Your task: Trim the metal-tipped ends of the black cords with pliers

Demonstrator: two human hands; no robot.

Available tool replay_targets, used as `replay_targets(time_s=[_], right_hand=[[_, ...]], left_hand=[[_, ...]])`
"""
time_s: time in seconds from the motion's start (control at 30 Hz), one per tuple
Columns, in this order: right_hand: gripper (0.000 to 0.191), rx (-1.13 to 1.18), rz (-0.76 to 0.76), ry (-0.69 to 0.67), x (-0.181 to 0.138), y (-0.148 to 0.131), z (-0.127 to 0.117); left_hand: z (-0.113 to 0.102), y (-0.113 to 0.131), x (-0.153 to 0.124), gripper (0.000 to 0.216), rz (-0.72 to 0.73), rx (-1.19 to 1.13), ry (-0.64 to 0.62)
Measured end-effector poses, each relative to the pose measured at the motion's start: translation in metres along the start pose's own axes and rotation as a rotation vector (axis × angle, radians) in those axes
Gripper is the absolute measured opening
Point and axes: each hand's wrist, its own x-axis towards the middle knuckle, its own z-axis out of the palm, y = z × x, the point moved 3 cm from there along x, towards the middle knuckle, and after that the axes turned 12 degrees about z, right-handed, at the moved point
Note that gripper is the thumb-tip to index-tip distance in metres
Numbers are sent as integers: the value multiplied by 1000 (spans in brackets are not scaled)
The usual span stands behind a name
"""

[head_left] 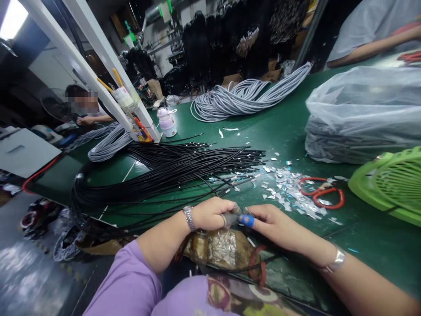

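Observation:
My left hand (212, 213), with a watch on the wrist, is closed in a pinch on a thin black cable end near the table's front edge. My right hand (274, 226) meets it fingertip to fingertip; its thumb wears blue tape and its fingers pinch the same small piece. Under both hands lies a crumpled foil-and-plastic bundle (223, 248). A large bundle of black cables (158, 175) fans out just beyond my hands, its stripped ends pointing right toward a scatter of silver foil scraps (286, 188).
Red-handled scissors (324, 195) lie among the scraps. A green plastic fan (391, 184) sits at right, behind it a clear bag of grey cables (358, 114). Coiled grey cables (243, 98) and a small pink bottle (167, 123) stand farther back. Other people sit at far left and top right.

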Motion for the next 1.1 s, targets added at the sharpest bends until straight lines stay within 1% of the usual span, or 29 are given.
replay_targets(time_s=[0.17, 0.2, 0.23, 0.27, 0.3, 0.33, 0.37, 0.4, 0.43, 0.47, 0.53, 0.57, 0.6, 0.63, 0.67, 0.7, 0.77, 0.8, 0.83, 0.9, 1.0, 1.03, 1.1], right_hand=[[62, 87, 2, -100, -4, -11, 2], [62, 106, 18, -112, -6, -12, -1], [61, 142, 34, -96, -9, -13, -6], [59, 205, 40, -53, -12, -12, -15], [57, 292, 42, 24, -15, -11, -27], [56, 428, 19, 176, -18, -9, -42], [55, 591, -33, 286, -22, -7, -57], [55, 739, -72, 362, -23, -3, -68], [52, 845, -68, 390, -23, 0, -75], [48, 932, -44, 396, -21, 4, -78], [31, 1033, 65, 314, -13, 9, -71], [21, 1059, 121, 263, -8, 10, -64], [14, 1074, 166, 222, -4, 10, -55], [12, 1083, 200, 189, -1, 11, -47], [11, 1089, 224, 166, 2, 11, -41], [11, 1095, 239, 153, 3, 11, -36], [15, 1109, 255, 149, 4, 11, -32], [18, 1116, 257, 158, 4, 11, -32], [20, 1119, 259, 169, 4, 12, -32], [23, 1111, 257, 197, 3, 13, -35], [26, 1079, 235, 266, 2, 13, -40], [26, 1066, 217, 308, 2, 14, -42], [26, 1028, 166, 415, 2, 16, -49]], left_hand=[[-2, 7, -1, 16, 4, -143, -5], [-4, 7, -3, 17, -3, -168, -4], [-7, 7, -5, 20, -17, -199, 4], [-10, 7, -8, 24, -37, -234, 25], [-15, 6, -11, 29, -57, -271, 68], [-20, 4, -14, 35, -76, -308, 123], [-26, 3, -17, 41, -88, -324, 185], [-31, 1, -20, 46, -93, -314, 223], [-36, 0, -21, 49, -63, -283, 247], [-41, -1, -21, 52, -1, -225, 271], [-49, -6, -19, 53, 154, -22, 381], [-54, -10, -18, 52, 211, 111, 475], [-57, -16, -17, 48, 221, 254, 585], [-60, -21, -16, 43, 189, 393, 672], [-61, -28, -14, 37, 114, 511, 705], [-60, -33, -11, 31, 10, 616, 674], [-55, -39, -5, 26, -186, 813, 505], [-52, -39, -1, 26, -257, 897, 413], [-48, -36, 1, 26, -308, 968, 339], [-42, -30, 5, 25, -359, 1049, 251], [-37, -24, 6, 21, -354, 1074, 215], [-37, -23, 5, 21, -335, 1072, 231], [-37, -24, 1, 23, -278, 1045, 302]])
